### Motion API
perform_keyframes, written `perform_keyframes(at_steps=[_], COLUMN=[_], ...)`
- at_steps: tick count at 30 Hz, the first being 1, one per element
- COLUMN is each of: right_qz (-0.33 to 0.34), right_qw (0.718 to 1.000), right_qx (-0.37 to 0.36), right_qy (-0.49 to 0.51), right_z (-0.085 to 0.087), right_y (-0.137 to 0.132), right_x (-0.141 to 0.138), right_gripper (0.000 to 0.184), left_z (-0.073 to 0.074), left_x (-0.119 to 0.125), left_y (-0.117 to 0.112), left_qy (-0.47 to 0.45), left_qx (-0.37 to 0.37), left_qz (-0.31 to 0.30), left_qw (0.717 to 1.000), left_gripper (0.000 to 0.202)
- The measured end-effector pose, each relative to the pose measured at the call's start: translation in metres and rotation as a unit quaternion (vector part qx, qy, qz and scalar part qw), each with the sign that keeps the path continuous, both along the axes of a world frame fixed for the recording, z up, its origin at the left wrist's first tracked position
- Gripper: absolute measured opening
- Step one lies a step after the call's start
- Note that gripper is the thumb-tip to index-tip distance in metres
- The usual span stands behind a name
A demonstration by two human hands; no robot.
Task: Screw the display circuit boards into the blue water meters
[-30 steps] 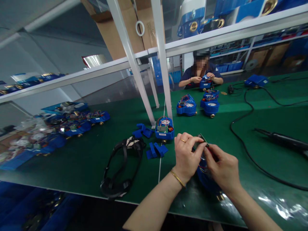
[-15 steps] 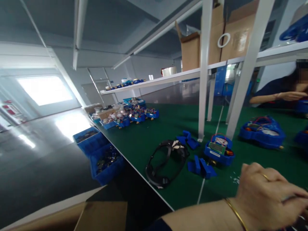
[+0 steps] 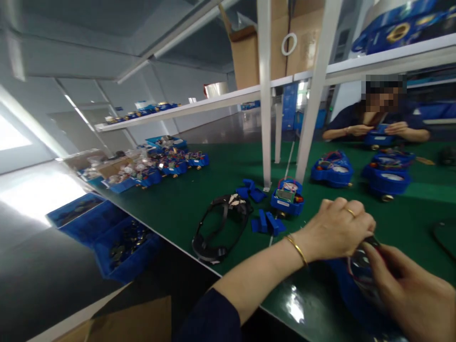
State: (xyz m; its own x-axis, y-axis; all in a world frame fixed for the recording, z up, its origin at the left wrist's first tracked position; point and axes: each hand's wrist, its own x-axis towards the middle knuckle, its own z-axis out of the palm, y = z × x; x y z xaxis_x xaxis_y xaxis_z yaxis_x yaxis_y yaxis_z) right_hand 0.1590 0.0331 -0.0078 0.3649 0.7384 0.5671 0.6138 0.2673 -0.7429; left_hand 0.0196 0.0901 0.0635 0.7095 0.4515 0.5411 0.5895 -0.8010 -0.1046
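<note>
My left hand (image 3: pixel 340 230), with a gold ring and bracelet, is closed over the near right of the bench. Its fingertips are hidden behind its knuckles, where they meet my right hand. My right hand (image 3: pixel 413 289) is closed too, thumb and fingers around a small dark part (image 3: pixel 372 242) that I cannot name. Under both hands lies a blue housing (image 3: pixel 351 292), partly covered, with a shiny round piece (image 3: pixel 359 263) and a reddish wire at its top. Beyond my left hand stands another blue housing (image 3: pixel 287 204) with a small circuit board, wires and a brass fitting.
A black head strap (image 3: pixel 223 228) and blue plastic brackets (image 3: pixel 267 222) lie on the green bench (image 3: pixel 171 199). White posts (image 3: pixel 265 95) carry a shelf with cardboard boxes (image 3: pixel 245 57). More blue housings (image 3: pixel 333 168) stand farther back. Across the bench a person (image 3: pixel 377 114) handles one.
The view has swung to the right, so the scene slides left. My right hand, the housing under it and more of the person opposite now show. My left hand remains closed.
</note>
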Motion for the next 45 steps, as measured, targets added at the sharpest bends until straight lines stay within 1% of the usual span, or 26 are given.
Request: perform_keyframes(at_steps=[2, 5, 8, 10, 11, 13, 15, 17, 18, 19, 20, 22, 25, 26, 28, 30, 31, 32, 33, 35, 36, 37, 38, 41, 43, 45], right_qz=[0.013, 0.095, 0.158, 0.155, 0.148, 0.138, 0.133, 0.132, 0.132, 0.134, 0.137, 0.142, 0.156, 0.159, 0.150, 0.123, 0.106, 0.091, 0.082, 0.072, 0.071, 0.071, 0.070, 0.072, 0.074, 0.066], right_qw=[0.999, 0.981, 0.921, 0.884, 0.875, 0.873, 0.876, 0.879, 0.881, 0.883, 0.885, 0.890, 0.902, 0.907, 0.918, 0.929, 0.932, 0.933, 0.932, 0.922, 0.915, 0.908, 0.902, 0.885, 0.873, 0.861], right_qx=[-0.051, -0.110, -0.156, -0.152, -0.141, -0.124, -0.113, -0.100, -0.092, -0.084, -0.076, -0.064, -0.069, -0.077, -0.090, -0.094, -0.092, -0.090, -0.089, -0.086, -0.086, -0.085, -0.086, -0.092, -0.104, -0.116], right_qy=[0.005, 0.129, 0.319, 0.414, 0.439, 0.452, 0.450, 0.447, 0.445, 0.442, 0.439, 0.428, 0.397, 0.383, 0.357, 0.337, 0.334, 0.335, 0.343, 0.371, 0.387, 0.403, 0.418, 0.451, 0.470, 0.490], right_z=[0.004, 0.004, 0.000, -0.001, -0.001, 0.001, 0.005, 0.010, 0.011, 0.013, 0.014, 0.014, 0.010, 0.008, 0.006, 0.004, 0.004, 0.004, 0.005, 0.006, 0.007, 0.007, 0.007, 0.005, 0.005, 0.006], right_y=[0.002, 0.008, 0.013, 0.015, 0.015, 0.013, 0.011, 0.009, 0.009, 0.009, 0.009, 0.009, 0.008, 0.008, 0.007, 0.006, 0.006, 0.006, 0.007, 0.008, 0.008, 0.009, 0.009, 0.008, 0.008, 0.007], right_x=[0.005, 0.008, 0.009, 0.011, 0.012, 0.014, 0.016, 0.016, 0.016, 0.015, 0.014, 0.013, 0.014, 0.016, 0.022, 0.029, 0.032, 0.034, 0.036, 0.037, 0.036, 0.035, 0.034, 0.031, 0.031, 0.030], right_gripper=[0.040, 0.042, 0.046, 0.049, 0.049, 0.046, 0.042, 0.039, 0.037, 0.036, 0.034, 0.033, 0.037, 0.038, 0.037, 0.031, 0.028, 0.026, 0.027, 0.035, 0.039, 0.042, 0.044, 0.046, 0.046, 0.049], left_z=[-0.004, -0.021, -0.040, -0.047, -0.048, -0.046, -0.042, -0.044, -0.048, -0.055, -0.064, -0.086, -0.111, -0.115, -0.114, -0.106, -0.100, -0.095, -0.090, -0.084, -0.083, -0.082, -0.083, -0.085, -0.083, -0.077], left_x=[-0.003, -0.010, -0.019, -0.027, -0.032, -0.044, -0.060, -0.077, -0.085, -0.091, -0.095, -0.098, -0.097, -0.097, -0.098, -0.098, -0.097, -0.095, -0.092, -0.083, -0.078, -0.074, -0.070, -0.071, -0.081, -0.098], left_y=[0.004, 0.007, 0.005, -0.002, -0.007, -0.019, -0.031, -0.039, -0.041, -0.043, -0.044, -0.048, -0.054, -0.056, -0.058, -0.056, -0.055, -0.054, -0.052, -0.051, -0.050, -0.050, -0.051, -0.047, -0.038, -0.022], left_qy=[0.019, 0.020, -0.041, -0.120, -0.172, -0.289, -0.355, -0.316, -0.271, -0.227, -0.195, -0.169, -0.182, -0.188, -0.203, -0.219, -0.246, -0.302, -0.373, -0.504, -0.541, -0.555, -0.551, -0.523, -0.494, -0.452], left_qx=[0.026, 0.042, 0.019, -0.004, -0.024, -0.106, -0.265, -0.442, -0.504, -0.539, -0.550, -0.524, -0.469, -0.453, -0.429, -0.405, -0.405, -0.424, -0.459, -0.543, -0.575, -0.595, -0.605, -0.598, -0.573, -0.531], left_qz=[-0.023, -0.063, -0.050, -0.022, -0.009, 0.008, 0.009, 0.009, 0.023, 0.049, 0.082, 0.145, 0.189, 0.199, 0.210, 0.216, 0.214, 0.206, 0.192, 0.147, 0.124, 0.108, 0.099, 0.099, 0.118, 0.143], left_qw=[0.999, 0.997, 0.998, 0.992, 0.985, 0.951, 0.897, 0.839, 0.820, 0.810, 0.808, 0.822, 0.844, 0.849, 0.855, 0.861, 0.854, 0.829, 0.783, 0.656, 0.601, 0.571, 0.566, 0.599, 0.643, 0.702], left_gripper=[0.019, 0.017, 0.015, 0.016, 0.017, 0.018, 0.020, 0.018, 0.017, 0.015, 0.013, 0.010, 0.007, 0.008, 0.016, 0.015, 0.013, 0.013, 0.013, 0.012, 0.011, 0.011, 0.011, 0.014, 0.015, 0.017])
